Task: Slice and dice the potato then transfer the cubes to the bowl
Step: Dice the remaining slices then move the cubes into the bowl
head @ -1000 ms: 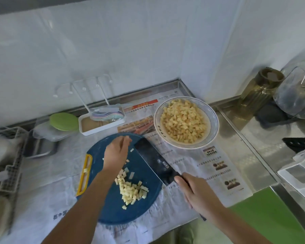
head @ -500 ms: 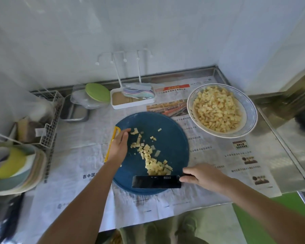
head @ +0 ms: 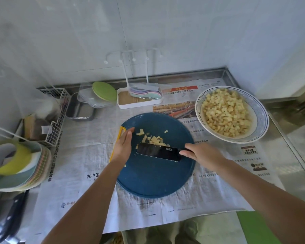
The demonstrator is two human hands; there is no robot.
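Note:
A round blue cutting board (head: 153,178) with a yellow handle lies on newspaper. Pale potato cubes (head: 152,139) are heaped near its middle, just behind a black cleaver (head: 158,152) that lies crosswise with its flat side up. My right hand (head: 202,155) grips the cleaver's handle at the blade's right end. With straight fingers, my left hand (head: 123,147) stands edge-on at the left of the cubes, beside the blade's left end. A white bowl (head: 260,120) with a blue rim, full of potato cubes, sits to the right behind the board.
A white tray (head: 139,100) with pastel boards and a rack stands behind the cutting board. A green lid (head: 104,91) on clear containers and a wire basket (head: 55,117) sit at the back left. Stacked plates (head: 23,169) and a dark knife (head: 12,215) lie at the left edge.
The cleaver has slid from the board's near edge up against the cubes, pushing them together. My left hand has shifted right to the pile's side. The camera has tilted.

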